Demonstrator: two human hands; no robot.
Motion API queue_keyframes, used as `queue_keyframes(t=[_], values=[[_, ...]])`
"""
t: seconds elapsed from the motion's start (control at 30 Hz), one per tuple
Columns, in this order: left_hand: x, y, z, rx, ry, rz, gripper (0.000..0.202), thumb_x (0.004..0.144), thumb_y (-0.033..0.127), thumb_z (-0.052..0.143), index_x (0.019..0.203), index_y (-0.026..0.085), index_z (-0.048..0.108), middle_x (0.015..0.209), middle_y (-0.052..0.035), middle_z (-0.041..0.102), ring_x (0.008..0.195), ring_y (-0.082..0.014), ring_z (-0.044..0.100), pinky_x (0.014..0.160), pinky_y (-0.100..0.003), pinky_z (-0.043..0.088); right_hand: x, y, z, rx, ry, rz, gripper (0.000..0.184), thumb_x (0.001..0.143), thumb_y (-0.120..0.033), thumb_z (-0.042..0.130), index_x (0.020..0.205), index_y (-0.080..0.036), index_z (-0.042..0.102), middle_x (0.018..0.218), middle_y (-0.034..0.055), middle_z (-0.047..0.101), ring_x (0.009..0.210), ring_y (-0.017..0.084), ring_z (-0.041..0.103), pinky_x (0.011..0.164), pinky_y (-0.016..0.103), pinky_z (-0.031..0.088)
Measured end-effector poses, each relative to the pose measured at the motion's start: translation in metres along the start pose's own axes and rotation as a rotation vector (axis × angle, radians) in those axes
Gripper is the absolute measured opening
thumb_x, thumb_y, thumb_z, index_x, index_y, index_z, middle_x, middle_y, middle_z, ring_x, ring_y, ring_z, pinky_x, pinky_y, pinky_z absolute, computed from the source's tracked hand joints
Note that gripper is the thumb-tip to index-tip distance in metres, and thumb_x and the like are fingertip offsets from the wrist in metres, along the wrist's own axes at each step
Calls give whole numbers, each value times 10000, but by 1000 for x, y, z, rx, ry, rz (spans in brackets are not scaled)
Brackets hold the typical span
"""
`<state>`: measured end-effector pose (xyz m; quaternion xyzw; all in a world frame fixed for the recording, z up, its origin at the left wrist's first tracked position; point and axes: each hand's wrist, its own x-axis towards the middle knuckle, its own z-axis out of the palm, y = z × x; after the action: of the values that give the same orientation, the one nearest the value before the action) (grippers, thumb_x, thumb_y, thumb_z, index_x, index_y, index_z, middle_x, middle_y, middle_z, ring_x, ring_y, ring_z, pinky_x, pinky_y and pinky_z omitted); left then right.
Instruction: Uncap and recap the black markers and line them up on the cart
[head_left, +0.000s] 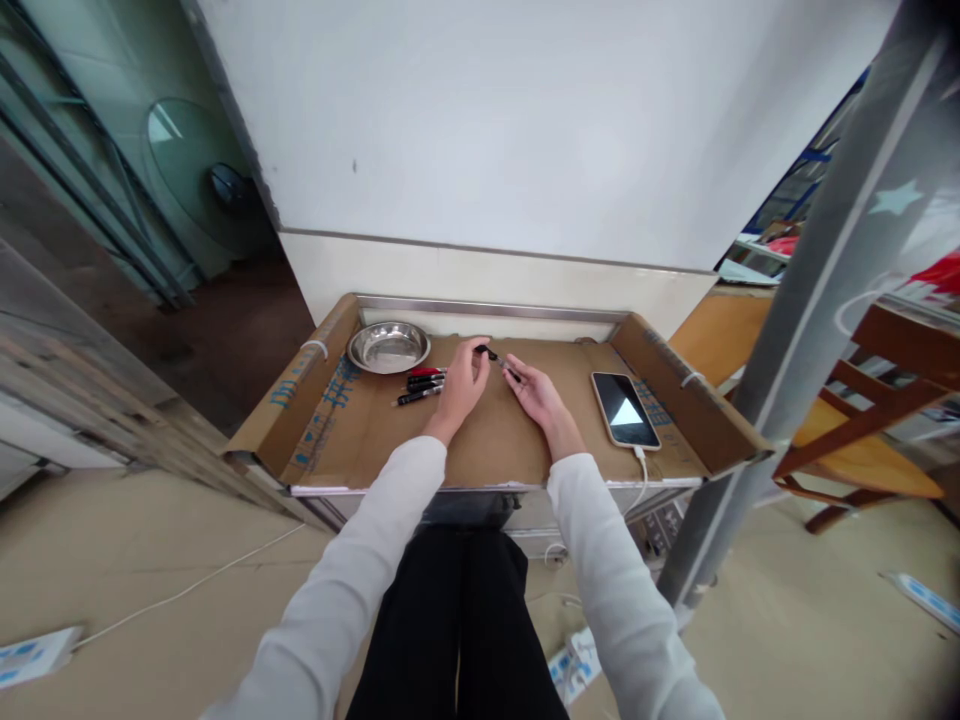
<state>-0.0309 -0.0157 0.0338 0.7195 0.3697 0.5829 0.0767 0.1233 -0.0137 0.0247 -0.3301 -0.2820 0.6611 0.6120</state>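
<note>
Left hand (463, 386) and right hand (540, 393) pinching opposite ends of a slim black pen (492, 354); further pens (420, 396) lie beside the left hand on the desk (495, 445)

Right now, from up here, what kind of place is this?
Probably a small workshop, though I can't be sure: there's a cardboard-lined worktable, a metal post and a power strip on the floor.

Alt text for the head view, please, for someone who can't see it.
The left hand and right hand hold what looks like a black pen over cardboard. Left of them lie more pens and a steel bowl; a phone with a white cable lies to the right.
</note>
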Motion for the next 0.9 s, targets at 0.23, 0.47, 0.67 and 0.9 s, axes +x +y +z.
queue_keyframes(t=[0.23,0.47,0.67,0.9], values=[[1,-5,3,0,-12,-7,199,905,193,401,1099,176,445,1077,-94,567,1003,-151,574,893,-298,475,1,3,-1,-53,37,-122,170,698,-81,626,832,-166,685,1004,26,688,838,90,650,947,213,502],[-3,-18,7,163,-335,-84,159,815,87,435,934,180,484,946,-62,581,903,-169,571,853,-316,466,6,6,-12,-194,268,-432,247,655,-180,705,891,-158,636,821,29,684,783,124,654,907,332,518],[-5,-16,5,399,-470,10,196,813,77,437,953,179,529,966,-75,596,950,-212,539,869,-349,424,-2,10,-6,-885,94,-708,173,801,-284,540,891,-187,650,918,63,680,839,166,636,824,341,518],[-3,-15,4,559,-461,-45,237,851,110,413,1005,183,578,1031,-95,604,1012,-233,522,906,-381,361,-4,20,0,-1339,-295,-708,335,802,-109,401,1011,-234,632,1009,31,668,945,166,606,890,329,462]])
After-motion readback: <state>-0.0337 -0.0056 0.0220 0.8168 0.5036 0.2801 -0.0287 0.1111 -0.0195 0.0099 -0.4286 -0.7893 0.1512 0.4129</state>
